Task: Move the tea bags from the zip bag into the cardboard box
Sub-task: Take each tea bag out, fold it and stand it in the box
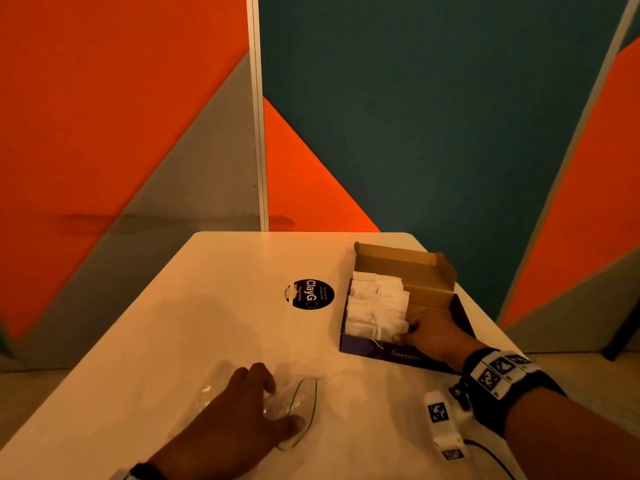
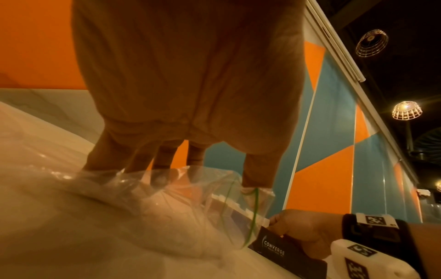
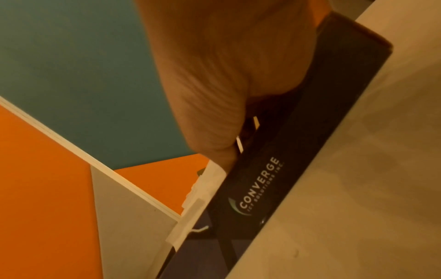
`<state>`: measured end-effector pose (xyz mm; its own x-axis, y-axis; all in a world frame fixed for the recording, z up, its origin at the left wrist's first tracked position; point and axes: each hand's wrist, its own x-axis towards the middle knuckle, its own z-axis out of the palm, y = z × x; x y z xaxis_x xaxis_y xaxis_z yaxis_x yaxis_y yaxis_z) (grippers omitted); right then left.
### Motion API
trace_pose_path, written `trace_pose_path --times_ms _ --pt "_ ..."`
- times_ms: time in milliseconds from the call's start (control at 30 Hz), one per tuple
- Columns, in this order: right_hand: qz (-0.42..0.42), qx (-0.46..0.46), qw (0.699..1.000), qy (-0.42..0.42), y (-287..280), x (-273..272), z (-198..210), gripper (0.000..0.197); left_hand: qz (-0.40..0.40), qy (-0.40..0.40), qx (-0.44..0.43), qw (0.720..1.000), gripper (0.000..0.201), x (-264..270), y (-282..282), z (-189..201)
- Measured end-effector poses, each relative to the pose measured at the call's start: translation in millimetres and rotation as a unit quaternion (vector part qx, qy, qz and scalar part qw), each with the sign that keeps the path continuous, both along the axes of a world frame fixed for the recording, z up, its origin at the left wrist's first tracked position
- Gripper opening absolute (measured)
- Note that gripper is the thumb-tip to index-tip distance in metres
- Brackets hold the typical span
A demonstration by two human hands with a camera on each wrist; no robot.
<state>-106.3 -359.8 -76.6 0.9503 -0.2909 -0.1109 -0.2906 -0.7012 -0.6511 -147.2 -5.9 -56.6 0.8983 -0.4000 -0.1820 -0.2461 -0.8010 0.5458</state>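
At lower right, the right hand (image 1: pixel 433 336) pinched white paper tea bags (image 1: pixel 377 306) inside the open dark cardboard box (image 1: pixel 381 353), while the left hand's (image 1: pixel 239 407) spread fingers (image 1: pixel 258 372) pressed the seemingly empty clear zip bag (image 1: pixel 298 403) onto the white counter (image 1: pixel 194 323) at lower centre.

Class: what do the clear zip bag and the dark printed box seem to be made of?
Clear zip bag: thin glossy plastic film, see-through, crinkled, glinting. Dark printed box: likely cardboard, with a raw brown inside on its folded flap and a matte printed outside.
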Motion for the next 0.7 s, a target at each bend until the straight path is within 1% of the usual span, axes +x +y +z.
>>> trace_pose_path --times_ms 67,100,267,367,433,533,633,700 --pt "-0.008 0.0 1.0 0.001 0.6 0.0 0.3 0.015 0.0 0.001 0.001 1.0 0.058 -0.3 0.6 0.2" --pt "-0.008 0.009 1.0 0.004 0.4 -0.4 1.5 0.014 0.001 0.001 0.001 1.0 0.058 -0.4 0.6 0.2" --pt "-0.011 0.038 0.999 0.021 -3.3 0.6 2.8 0.022 0.002 0.002 0.005 1.0 0.057 -1.8 -0.9 0.0" --pt "-0.03 0.04 0.999 0.003 -2.0 1.3 1.3 0.02 0.001 -0.001 0.003 1.0 0.057 -2.6 -0.9 0.6" --pt "-0.043 0.032 0.999 -0.013 -0.8 1.1 -0.5 0.015 0.002 0.0 0.0 1.0 0.056 -3.0 -0.7 0.6" --pt "-0.047 0.025 0.998 -0.042 3.0 -1.6 0.3 0.012 0.001 0.006 0.005 1.0 0.053 -4.2 -1.3 1.1" --pt "-0.039 0.05 0.997 -0.043 4.5 -5.0 1.1 0.016 0.006 0.0 0.015 1.0 0.044 -4.9 -2.2 1.7" --pt "-0.038 0.057 0.997 -0.043 3.4 -6.7 0.9 0.026 0.004 0.0 0.021 1.0 0.034 -4.5 -2.2 2.1"
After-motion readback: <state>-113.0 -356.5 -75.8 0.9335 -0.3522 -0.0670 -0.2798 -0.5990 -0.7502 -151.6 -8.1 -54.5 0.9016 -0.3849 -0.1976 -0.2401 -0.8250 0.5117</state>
